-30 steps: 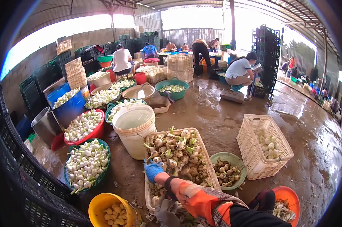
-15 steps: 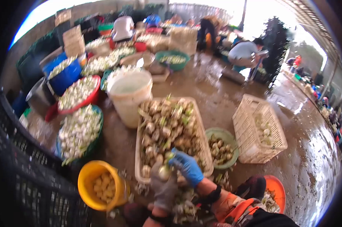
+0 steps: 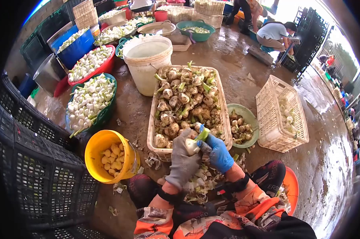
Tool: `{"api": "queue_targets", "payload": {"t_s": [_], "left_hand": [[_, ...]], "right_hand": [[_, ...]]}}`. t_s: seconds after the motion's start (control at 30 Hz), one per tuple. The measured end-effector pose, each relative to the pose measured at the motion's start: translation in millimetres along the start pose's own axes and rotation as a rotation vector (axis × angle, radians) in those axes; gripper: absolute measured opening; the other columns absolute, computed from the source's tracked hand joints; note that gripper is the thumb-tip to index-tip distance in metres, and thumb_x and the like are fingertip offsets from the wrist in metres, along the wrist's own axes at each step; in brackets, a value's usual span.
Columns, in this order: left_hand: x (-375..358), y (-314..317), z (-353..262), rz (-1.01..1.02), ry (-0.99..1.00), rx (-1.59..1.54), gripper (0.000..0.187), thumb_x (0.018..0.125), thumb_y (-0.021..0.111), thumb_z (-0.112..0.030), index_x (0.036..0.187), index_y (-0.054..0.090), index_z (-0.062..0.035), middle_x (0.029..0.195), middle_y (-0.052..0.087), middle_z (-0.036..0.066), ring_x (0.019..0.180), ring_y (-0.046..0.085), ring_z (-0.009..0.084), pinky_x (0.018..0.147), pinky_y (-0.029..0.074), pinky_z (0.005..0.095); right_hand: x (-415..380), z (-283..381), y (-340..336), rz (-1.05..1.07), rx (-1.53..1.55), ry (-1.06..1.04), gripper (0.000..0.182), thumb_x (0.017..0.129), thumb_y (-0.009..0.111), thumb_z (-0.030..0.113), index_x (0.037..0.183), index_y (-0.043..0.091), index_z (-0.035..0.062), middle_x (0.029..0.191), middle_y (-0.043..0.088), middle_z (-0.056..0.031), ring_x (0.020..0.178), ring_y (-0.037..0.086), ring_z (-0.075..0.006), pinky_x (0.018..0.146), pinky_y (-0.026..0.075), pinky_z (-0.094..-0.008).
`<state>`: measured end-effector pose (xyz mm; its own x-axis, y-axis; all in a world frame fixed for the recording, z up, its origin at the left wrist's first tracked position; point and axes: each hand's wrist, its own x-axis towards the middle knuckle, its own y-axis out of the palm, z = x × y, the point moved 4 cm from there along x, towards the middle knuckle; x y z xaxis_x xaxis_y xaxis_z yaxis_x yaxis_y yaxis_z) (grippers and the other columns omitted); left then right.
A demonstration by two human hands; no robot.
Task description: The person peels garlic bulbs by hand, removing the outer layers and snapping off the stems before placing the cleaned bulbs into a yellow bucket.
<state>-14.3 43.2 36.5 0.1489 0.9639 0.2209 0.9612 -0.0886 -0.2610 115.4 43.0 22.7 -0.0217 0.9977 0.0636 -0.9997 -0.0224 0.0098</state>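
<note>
My left hand (image 3: 183,162), in a grey glove, is wrapped round a pale garlic bulb (image 3: 192,147) with a green stem. My right hand (image 3: 218,153), in a blue glove, pinches at the stem (image 3: 203,134) of that same bulb, its fingers close against the left ones. Both hands are over the near edge of a cream crate (image 3: 150,133) heaped with unpeeled, soil-stained garlic bulbs (image 3: 186,95). Below them, loose peelings (image 3: 200,181) lie between my legs.
A yellow bucket (image 3: 93,162) of peeled pieces stands left, near black crates (image 3: 32,167). Beyond are a white bucket (image 3: 138,63) and tubs of white bulbs (image 3: 88,101). At right are a green bowl (image 3: 254,133), a slatted crate (image 3: 267,115) and an orange basin (image 3: 292,187). A person (image 3: 273,34) crouches farther back.
The view has tilted down, so the crate and buckets appear higher. Both hands are closer together on the bulb, which now shows its green stem pointing up to the right.
</note>
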Motion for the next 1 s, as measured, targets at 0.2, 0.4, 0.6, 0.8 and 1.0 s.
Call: {"api": "queue_targets", "payload": {"t_s": [0.2, 0.4, 0.6, 0.8, 1.0], "left_hand": [[-6.3, -1.9, -0.9, 0.369, -0.392, -0.825, 0.053, 0.086, 0.069, -0.023, 0.129, 0.046, -0.0005, 0.098, 0.064, 0.011, 0.075, 0.063, 0.0140, 0.064, 0.053, 0.0256], [-13.9, 23.8, 20.1, 0.548, -0.707, -1.196, 0.064, 0.093, 0.040, -0.060, 0.113, 0.060, -0.0019, 0.077, 0.066, 0.009, 0.055, 0.062, 0.0150, 0.044, 0.048, 0.0241], [-18.5, 22.2, 8.1, 0.348, -0.324, -0.840, 0.044, 0.097, 0.052, -0.031, 0.122, 0.052, 0.0045, 0.100, 0.063, 0.008, 0.085, 0.060, 0.0123, 0.075, 0.051, 0.0269], [-4.1, 10.3, 32.3, 0.025, 0.061, -0.401, 0.026, 0.089, 0.064, -0.013, 0.112, 0.057, -0.0004, 0.105, 0.064, 0.010, 0.098, 0.062, 0.0203, 0.082, 0.053, 0.0314], [-0.8, 7.7, 23.1, 0.074, -0.482, -1.272, 0.045, 0.100, 0.041, -0.039, 0.123, 0.054, -0.0023, 0.114, 0.061, 0.012, 0.104, 0.062, 0.0264, 0.078, 0.056, 0.0392]], "right_hand": [[-10.8, 11.3, -11.6, -0.068, -0.171, -0.062, 0.029, 0.091, 0.059, 0.006, 0.120, 0.058, -0.0007, 0.102, 0.066, -0.0036, 0.091, 0.055, -0.0078, 0.082, 0.048, -0.0271], [-27.9, -18.6, -26.9, -0.239, 0.763, 0.260, 0.031, 0.089, 0.054, -0.004, 0.120, 0.056, -0.0057, 0.109, 0.065, -0.0125, 0.094, 0.066, -0.0237, 0.086, 0.055, -0.0360], [-48.0, -9.4, -38.8, -0.294, -0.003, 0.102, 0.026, 0.090, 0.062, 0.003, 0.115, 0.064, -0.0034, 0.099, 0.067, -0.0024, 0.088, 0.058, -0.0070, 0.079, 0.049, -0.0236], [-33.0, -35.4, -32.3, -0.136, 0.986, 0.263, 0.029, 0.089, 0.057, 0.007, 0.116, 0.056, -0.0015, 0.104, 0.064, -0.0119, 0.090, 0.064, -0.0210, 0.077, 0.054, -0.0342], [-54.4, -24.3, -109.0, -0.094, -0.015, 0.252, 0.038, 0.090, 0.060, 0.016, 0.124, 0.055, -0.0007, 0.112, 0.064, -0.0092, 0.092, 0.065, -0.0208, 0.080, 0.053, -0.0339]]}}
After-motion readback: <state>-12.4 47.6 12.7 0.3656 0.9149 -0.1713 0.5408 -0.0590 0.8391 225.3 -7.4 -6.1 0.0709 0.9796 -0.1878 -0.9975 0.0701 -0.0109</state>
